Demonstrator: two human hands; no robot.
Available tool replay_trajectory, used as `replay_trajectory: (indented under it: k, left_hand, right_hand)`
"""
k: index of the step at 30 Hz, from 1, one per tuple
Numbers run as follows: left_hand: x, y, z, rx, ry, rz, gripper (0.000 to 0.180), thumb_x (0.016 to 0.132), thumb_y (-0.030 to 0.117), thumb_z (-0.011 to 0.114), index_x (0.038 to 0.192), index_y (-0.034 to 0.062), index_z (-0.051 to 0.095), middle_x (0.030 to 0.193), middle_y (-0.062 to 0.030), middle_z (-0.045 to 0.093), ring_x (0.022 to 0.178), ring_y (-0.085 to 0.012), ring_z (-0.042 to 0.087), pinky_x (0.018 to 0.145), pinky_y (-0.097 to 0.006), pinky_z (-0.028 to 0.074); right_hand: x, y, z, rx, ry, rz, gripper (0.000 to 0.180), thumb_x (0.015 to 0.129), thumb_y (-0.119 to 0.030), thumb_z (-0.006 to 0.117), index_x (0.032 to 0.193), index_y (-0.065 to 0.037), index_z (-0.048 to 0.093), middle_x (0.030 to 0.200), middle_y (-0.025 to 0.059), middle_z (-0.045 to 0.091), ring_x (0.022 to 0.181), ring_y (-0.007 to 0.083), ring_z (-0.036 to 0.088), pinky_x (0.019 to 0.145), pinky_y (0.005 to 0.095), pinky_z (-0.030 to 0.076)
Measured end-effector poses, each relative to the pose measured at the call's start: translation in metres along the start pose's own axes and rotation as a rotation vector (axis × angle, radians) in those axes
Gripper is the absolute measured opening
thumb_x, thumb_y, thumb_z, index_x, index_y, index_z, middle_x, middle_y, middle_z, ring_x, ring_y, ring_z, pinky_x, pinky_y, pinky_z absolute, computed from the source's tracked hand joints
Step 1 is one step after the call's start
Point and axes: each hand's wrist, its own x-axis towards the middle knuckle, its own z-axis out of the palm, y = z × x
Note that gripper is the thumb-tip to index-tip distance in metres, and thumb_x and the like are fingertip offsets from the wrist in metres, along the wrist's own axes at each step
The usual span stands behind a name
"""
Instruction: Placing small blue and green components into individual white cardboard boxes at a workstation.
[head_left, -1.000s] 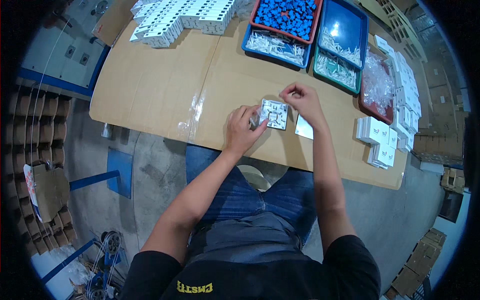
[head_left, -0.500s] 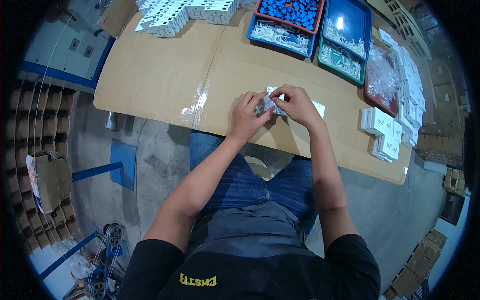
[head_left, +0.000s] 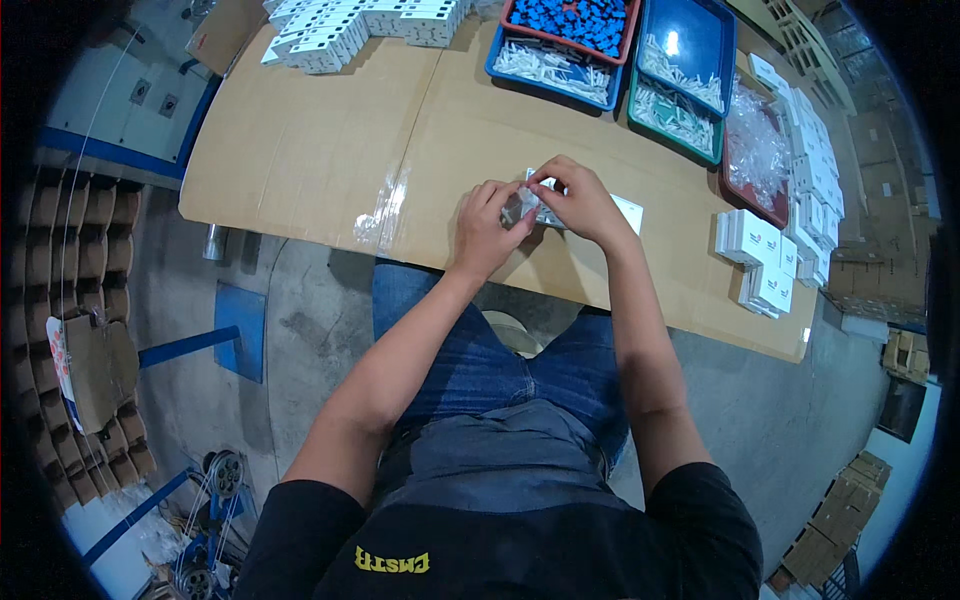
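Near the table's front edge, my left hand [head_left: 484, 232] is closed round a small clear plastic bag [head_left: 514, 207]. My right hand [head_left: 582, 205] pinches the bag's upper edge between thumb and fingertips. What the bag holds, if anything, is too small to make out. Under and behind my hands lies an opened white box [head_left: 628, 214], partly covered by the right hand; its white flap shows to the right.
White boxes stand in stacks at the far left [head_left: 325, 45] and right [head_left: 757, 243]. At the back are a red tray of small blue parts [head_left: 570, 25], trays of white pieces [head_left: 550, 68] [head_left: 672, 118] and a red-brown tray of clear bags [head_left: 758, 150]. Cardboard covers the table [head_left: 300, 150].
The bag shows more plainly between my hands now, lifted slightly at its upper edge. My right hand has shifted a little to the left. The whole view has moved slightly.
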Motion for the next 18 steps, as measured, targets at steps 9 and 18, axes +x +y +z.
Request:
replay_trajectory:
  k: [9,18]
  left_hand:
    - [-0.001,-0.005,0.002,-0.005,-0.011,-0.012,0.035,0.080,0.020,0.082,0.109,0.0075,0.069,0.103,-0.0076,0.065,0.098,-0.0291,0.063,0.087,-0.043,0.048]
    - [-0.002,-0.004,0.001,-0.003,-0.013,0.002,0.037,0.077,0.017,0.082,0.110,0.0065,0.067,0.102,-0.0067,0.064,0.097,-0.0294,0.063,0.086,-0.043,0.048]
  right_hand:
    - [-0.006,0.006,0.018,0.016,-0.029,-0.001,0.038,0.109,-0.031,0.054,0.110,0.000,0.077,0.120,0.0116,0.062,0.102,0.0241,0.066,0.091,0.0345,0.052]
    - [0.001,0.012,0.022,0.141,-0.108,0.054,0.046,0.110,-0.036,0.053,0.104,0.005,0.075,0.120,0.0109,0.061,0.101,0.0225,0.066,0.090,0.0330,0.052]
